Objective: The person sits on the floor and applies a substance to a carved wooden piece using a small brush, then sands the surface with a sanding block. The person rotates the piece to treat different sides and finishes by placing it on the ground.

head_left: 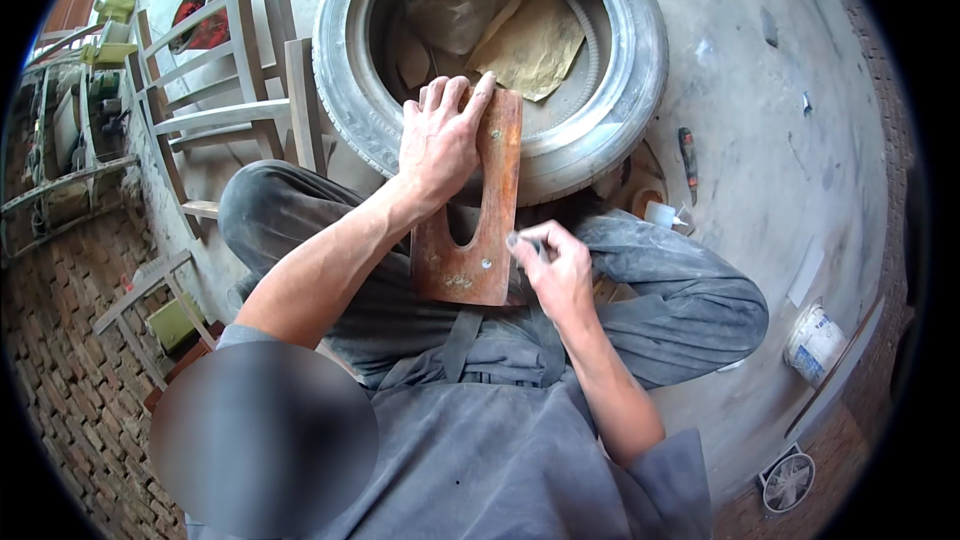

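Wooden board (500, 185) (scuffed, slotted) touches left hand (440, 145).

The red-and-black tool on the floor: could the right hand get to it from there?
Probably yes: the right hand would cross the bent leg, but nothing seems to cover the tool. The hand appears to pinch something small, which may need putting down first.

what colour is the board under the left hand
The board is reddish brown, seen best in the head view.
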Demonstrator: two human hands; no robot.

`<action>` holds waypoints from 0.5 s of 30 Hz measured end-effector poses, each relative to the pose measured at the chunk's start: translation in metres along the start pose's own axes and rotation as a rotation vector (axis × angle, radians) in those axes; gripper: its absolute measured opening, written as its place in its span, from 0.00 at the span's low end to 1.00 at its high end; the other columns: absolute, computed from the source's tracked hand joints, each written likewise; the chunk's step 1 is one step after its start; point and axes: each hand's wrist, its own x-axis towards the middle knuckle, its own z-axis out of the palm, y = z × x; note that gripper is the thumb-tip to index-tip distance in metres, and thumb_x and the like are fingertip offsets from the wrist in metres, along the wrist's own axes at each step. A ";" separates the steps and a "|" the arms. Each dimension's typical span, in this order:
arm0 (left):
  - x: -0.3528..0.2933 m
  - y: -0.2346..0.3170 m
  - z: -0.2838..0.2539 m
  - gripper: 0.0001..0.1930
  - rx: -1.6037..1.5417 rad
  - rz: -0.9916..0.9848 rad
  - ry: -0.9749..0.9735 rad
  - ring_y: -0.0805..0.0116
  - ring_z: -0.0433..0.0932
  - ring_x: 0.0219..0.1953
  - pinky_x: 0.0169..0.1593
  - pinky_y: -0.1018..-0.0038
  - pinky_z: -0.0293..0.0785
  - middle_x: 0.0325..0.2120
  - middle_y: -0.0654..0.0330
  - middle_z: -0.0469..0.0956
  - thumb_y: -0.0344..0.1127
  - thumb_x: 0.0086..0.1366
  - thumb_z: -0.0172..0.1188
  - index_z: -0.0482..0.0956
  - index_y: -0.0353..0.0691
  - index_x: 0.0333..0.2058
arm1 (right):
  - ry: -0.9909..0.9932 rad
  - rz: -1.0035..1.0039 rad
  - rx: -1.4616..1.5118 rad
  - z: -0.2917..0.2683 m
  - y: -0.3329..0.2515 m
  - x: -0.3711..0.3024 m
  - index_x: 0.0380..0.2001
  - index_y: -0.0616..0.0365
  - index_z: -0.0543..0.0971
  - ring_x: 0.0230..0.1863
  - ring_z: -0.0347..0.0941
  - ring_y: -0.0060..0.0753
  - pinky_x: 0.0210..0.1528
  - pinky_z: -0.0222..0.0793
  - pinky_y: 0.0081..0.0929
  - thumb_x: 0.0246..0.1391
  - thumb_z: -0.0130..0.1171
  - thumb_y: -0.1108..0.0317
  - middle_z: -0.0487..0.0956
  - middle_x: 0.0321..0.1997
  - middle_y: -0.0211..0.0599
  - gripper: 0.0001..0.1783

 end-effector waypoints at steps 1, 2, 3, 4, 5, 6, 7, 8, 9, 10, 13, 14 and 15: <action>0.001 0.000 -0.001 0.45 0.001 0.004 0.007 0.48 0.69 0.65 0.58 0.51 0.70 0.60 0.53 0.74 0.25 0.54 0.64 0.69 0.48 0.74 | -0.019 0.018 -0.006 -0.001 0.007 -0.005 0.38 0.62 0.86 0.31 0.73 0.17 0.37 0.72 0.24 0.63 0.73 0.68 0.82 0.29 0.30 0.08; 0.002 -0.001 -0.001 0.45 0.003 0.007 0.015 0.48 0.69 0.65 0.58 0.51 0.70 0.60 0.53 0.74 0.25 0.54 0.64 0.69 0.48 0.74 | 0.020 0.004 0.100 -0.001 0.009 -0.001 0.39 0.62 0.85 0.32 0.73 0.15 0.37 0.72 0.23 0.64 0.72 0.70 0.83 0.31 0.28 0.07; 0.002 -0.001 -0.001 0.45 0.003 0.014 0.019 0.48 0.69 0.65 0.58 0.51 0.70 0.59 0.53 0.74 0.25 0.54 0.64 0.69 0.48 0.74 | 0.063 -0.008 0.208 -0.001 0.011 0.004 0.41 0.63 0.85 0.32 0.74 0.14 0.37 0.72 0.22 0.64 0.71 0.71 0.83 0.32 0.27 0.07; 0.002 -0.001 0.000 0.45 -0.005 0.021 0.027 0.48 0.69 0.65 0.57 0.51 0.71 0.59 0.53 0.74 0.25 0.54 0.64 0.69 0.48 0.74 | 0.075 -0.018 0.225 -0.003 0.012 0.012 0.42 0.63 0.84 0.33 0.74 0.12 0.37 0.72 0.19 0.65 0.70 0.73 0.83 0.34 0.26 0.06; 0.003 -0.001 0.002 0.45 -0.012 0.027 0.036 0.48 0.69 0.65 0.57 0.51 0.71 0.59 0.53 0.74 0.24 0.54 0.64 0.69 0.48 0.74 | 0.068 -0.019 0.259 -0.002 0.011 0.016 0.40 0.62 0.84 0.32 0.73 0.12 0.37 0.72 0.20 0.65 0.71 0.71 0.83 0.33 0.25 0.07; 0.004 -0.001 0.003 0.45 -0.020 0.033 0.044 0.48 0.69 0.64 0.57 0.51 0.71 0.59 0.53 0.74 0.24 0.54 0.64 0.69 0.48 0.74 | 0.049 0.010 0.245 0.000 0.010 0.015 0.39 0.62 0.84 0.32 0.73 0.12 0.36 0.71 0.20 0.65 0.72 0.70 0.83 0.32 0.25 0.07; 0.004 -0.001 0.003 0.44 -0.015 0.031 0.042 0.48 0.69 0.64 0.57 0.51 0.71 0.59 0.53 0.74 0.24 0.54 0.64 0.70 0.48 0.74 | 0.030 0.040 0.230 0.004 0.009 0.013 0.39 0.62 0.85 0.31 0.73 0.12 0.36 0.71 0.20 0.65 0.73 0.69 0.83 0.31 0.25 0.08; 0.002 -0.001 0.003 0.44 -0.011 0.029 0.040 0.48 0.69 0.64 0.57 0.51 0.71 0.59 0.53 0.74 0.24 0.54 0.64 0.70 0.48 0.74 | 0.044 0.029 0.215 0.009 0.010 0.007 0.38 0.62 0.85 0.31 0.73 0.12 0.35 0.71 0.20 0.65 0.73 0.68 0.82 0.30 0.25 0.08; 0.002 0.000 0.003 0.44 -0.006 0.026 0.038 0.48 0.69 0.64 0.57 0.51 0.71 0.58 0.53 0.74 0.24 0.54 0.64 0.70 0.48 0.74 | 0.058 0.017 0.199 0.012 0.012 0.002 0.37 0.62 0.85 0.30 0.72 0.12 0.35 0.71 0.19 0.65 0.74 0.67 0.82 0.29 0.25 0.09; 0.001 0.000 0.003 0.44 0.000 0.025 0.040 0.48 0.69 0.64 0.57 0.51 0.71 0.59 0.53 0.74 0.24 0.54 0.64 0.70 0.48 0.73 | 0.068 0.019 0.213 0.013 0.012 0.005 0.37 0.63 0.86 0.30 0.72 0.13 0.35 0.71 0.20 0.64 0.74 0.66 0.83 0.29 0.26 0.10; 0.001 -0.001 0.003 0.44 0.006 0.026 0.047 0.49 0.69 0.64 0.57 0.51 0.71 0.59 0.53 0.74 0.24 0.54 0.64 0.70 0.48 0.73 | 0.079 -0.024 0.163 0.011 0.004 0.023 0.37 0.64 0.86 0.30 0.72 0.14 0.35 0.71 0.22 0.64 0.74 0.66 0.83 0.29 0.27 0.11; 0.002 -0.001 0.002 0.44 -0.001 0.031 0.053 0.49 0.69 0.64 0.57 0.51 0.71 0.59 0.53 0.74 0.24 0.54 0.64 0.70 0.48 0.73 | 0.090 -0.008 0.183 0.010 -0.004 0.033 0.37 0.65 0.86 0.30 0.72 0.14 0.34 0.70 0.22 0.63 0.75 0.66 0.83 0.29 0.27 0.12; 0.003 -0.002 0.003 0.44 -0.007 0.037 0.060 0.49 0.69 0.64 0.57 0.51 0.71 0.59 0.53 0.74 0.24 0.54 0.64 0.70 0.48 0.73 | 0.102 -0.015 0.247 0.014 0.001 0.038 0.38 0.65 0.86 0.30 0.71 0.14 0.33 0.69 0.22 0.63 0.75 0.66 0.82 0.28 0.26 0.12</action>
